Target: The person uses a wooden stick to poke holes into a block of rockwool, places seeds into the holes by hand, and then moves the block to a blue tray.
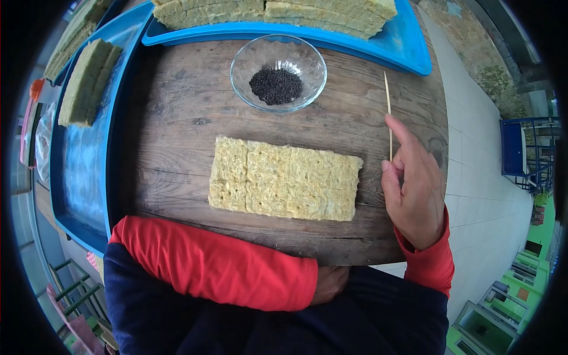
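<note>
My right hand [414,186] is at the right side of the wooden table, its fingers on a thin wooden skewer [387,94]. The index fingertip lies across the stick, and the thumb is beside its lower end; the pointed end faces away from me. To the left of this hand, a flat yellowish fibrous slab [284,180] lies on the table, scored into small blocks, several with little holes. My left hand [331,285] is below the table's near edge, mostly covered by the red sleeve, its fingers hidden. Beyond the slab stands a clear glass bowl [313,89] holding small black seeds [275,86].
A blue tray [408,47] at the far edge carries more fibrous slabs [331,15]. Along the left, another blue tray [86,177] holds upright slab pieces [89,83]. The wooden table [171,130] ends at the right, above a pale tiled floor [476,154].
</note>
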Demonstrator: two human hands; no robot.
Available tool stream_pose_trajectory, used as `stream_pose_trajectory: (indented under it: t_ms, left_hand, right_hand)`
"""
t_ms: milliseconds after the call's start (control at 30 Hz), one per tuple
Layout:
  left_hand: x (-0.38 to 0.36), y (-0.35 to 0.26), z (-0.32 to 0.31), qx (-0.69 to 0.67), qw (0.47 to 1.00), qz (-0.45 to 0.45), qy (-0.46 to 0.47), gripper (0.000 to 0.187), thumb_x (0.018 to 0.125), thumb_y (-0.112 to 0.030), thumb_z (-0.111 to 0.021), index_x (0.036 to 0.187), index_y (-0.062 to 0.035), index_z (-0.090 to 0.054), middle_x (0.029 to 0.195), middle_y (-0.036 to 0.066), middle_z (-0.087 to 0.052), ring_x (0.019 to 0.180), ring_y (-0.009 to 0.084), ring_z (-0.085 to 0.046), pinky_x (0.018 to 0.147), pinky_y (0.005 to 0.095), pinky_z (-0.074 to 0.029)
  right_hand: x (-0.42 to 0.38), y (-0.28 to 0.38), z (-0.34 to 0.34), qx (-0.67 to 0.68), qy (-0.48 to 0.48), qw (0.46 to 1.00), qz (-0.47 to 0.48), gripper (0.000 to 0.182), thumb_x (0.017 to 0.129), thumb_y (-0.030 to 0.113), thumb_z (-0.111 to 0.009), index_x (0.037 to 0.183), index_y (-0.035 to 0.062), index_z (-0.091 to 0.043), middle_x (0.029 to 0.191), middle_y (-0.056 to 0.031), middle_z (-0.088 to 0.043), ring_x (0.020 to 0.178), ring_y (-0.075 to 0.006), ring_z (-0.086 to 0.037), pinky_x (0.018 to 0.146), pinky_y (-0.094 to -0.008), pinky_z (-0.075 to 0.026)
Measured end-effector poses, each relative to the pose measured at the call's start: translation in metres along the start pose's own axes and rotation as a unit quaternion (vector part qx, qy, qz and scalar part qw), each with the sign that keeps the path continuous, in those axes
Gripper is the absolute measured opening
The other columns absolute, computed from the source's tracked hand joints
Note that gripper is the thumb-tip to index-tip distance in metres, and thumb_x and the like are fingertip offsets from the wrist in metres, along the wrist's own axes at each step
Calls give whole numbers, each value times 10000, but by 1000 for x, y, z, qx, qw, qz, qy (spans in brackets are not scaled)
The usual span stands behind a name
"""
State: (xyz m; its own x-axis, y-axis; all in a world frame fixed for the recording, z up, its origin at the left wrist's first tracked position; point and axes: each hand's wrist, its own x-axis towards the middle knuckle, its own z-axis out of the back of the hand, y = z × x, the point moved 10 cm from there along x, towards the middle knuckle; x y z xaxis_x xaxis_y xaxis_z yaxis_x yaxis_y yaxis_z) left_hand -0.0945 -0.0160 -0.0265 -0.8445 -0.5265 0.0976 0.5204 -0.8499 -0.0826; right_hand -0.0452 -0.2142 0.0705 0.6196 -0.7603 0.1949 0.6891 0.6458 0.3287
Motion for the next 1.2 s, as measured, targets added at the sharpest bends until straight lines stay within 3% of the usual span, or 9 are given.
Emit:
stream_pose_trajectory:
  t_ms: [200, 300, 333, 400, 467, 600, 733, 1133, 1200]
  left_hand:
    - [7, 6, 7, -63, 998, 4, -18, 359, 818, -265, -502, 1046, -29, -647, 1104, 135, -631, 1065, 247, -590, 946, 421, -451]
    - [15, 2, 19, -135, 987, -81, -25, 329, 812, -261, -515, 1008, -36, -653, 984, 84, -630, 935, 197, -600, 763, 335, -492]
    - [14, 5, 48, -149, 973, -113, -139, 248, 776, -256, -549, 893, -57, -641, 876, 56, -617, 822, 182, -598, 708, 312, -494]
    - [3, 14, 84, -154, 946, -140, -249, 182, 741, -251, -583, 778, -79, -630, 767, 28, -604, 709, 168, -595, 653, 288, -496]
    - [0, 24, 103, -95, 955, -107, -259, 276, 811, -255, -548, 968, -56, -659, 891, 46, -619, 820, 167, -595, 658, 260, -467]
    - [-81, 100, 159, -36, 879, 183, -440, 292, 804, -145, -623, 1065, -15, -643, 1024, 102, -659, 926, 225, -629, 756, 301, -504]
    - [-206, 129, 146, 79, 674, 556, -480, 446, 808, -126, -644, 1222, 21, -564, 1107, 179, -626, 1046, 349, -569, 960, 411, -395]
    - [-197, 127, 111, -90, 730, 533, -419, 333, 852, -99, -609, 1173, -10, -611, 961, 155, -664, 909, 329, -607, 878, 386, -458]
    - [-204, 128, 114, -117, 713, 511, -466, 336, 838, -79, -606, 1168, -11, -611, 915, 137, -667, 878, 320, -611, 847, 387, -466]
  right_hand:
    - [-1, 19, 3, -57, -11, 991, 118, 543, 795, 383, -693, 1216, 59, -585, 847, -73, -594, 757, -245, -522, 697, -373, -374]
    - [-3, 36, 5, 3, -8, 987, 163, 814, 684, 592, -698, 1291, 77, -526, 1097, -120, -603, 1036, -316, -531, 907, -468, -384]
    - [-7, 44, 3, 19, -5, 980, 199, 897, 643, 628, -709, 1323, 82, -497, 1181, -138, -585, 1134, -340, -510, 991, -521, -356]
    - [-9, 40, -12, 24, 48, 981, 187, 1009, 587, 618, -751, 1382, 89, -424, 1302, -156, -524, 1260, -378, -427, 1069, -608, -245]
    - [-11, 39, -24, 49, 93, 978, 182, 985, 607, 506, -803, 1402, 93, -394, 1303, -150, -530, 1252, -388, -432, 1077, -602, -243]
    - [-15, 46, -25, 54, 96, 972, 207, 965, 614, 350, -844, 1417, 102, -369, 1295, -133, -534, 1262, -388, -416, 1088, -613, -222]
    - [-16, 45, -25, 76, 94, 972, 200, 933, 619, 229, -842, 1416, 117, -371, 1299, -119, -516, 1289, -378, -380, 1088, -629, -207]
    - [-29, 43, -30, 78, 170, 956, 224, 817, 654, 293, -798, 1366, 118, -436, 1281, -130, -499, 1317, -384, -319, 1095, -641, -135]
    - [-32, 50, -18, 113, 152, 950, 247, 719, 681, 325, -794, 1296, 92, -502, 1224, -130, -526, 1262, -367, -372, 1069, -563, -248]
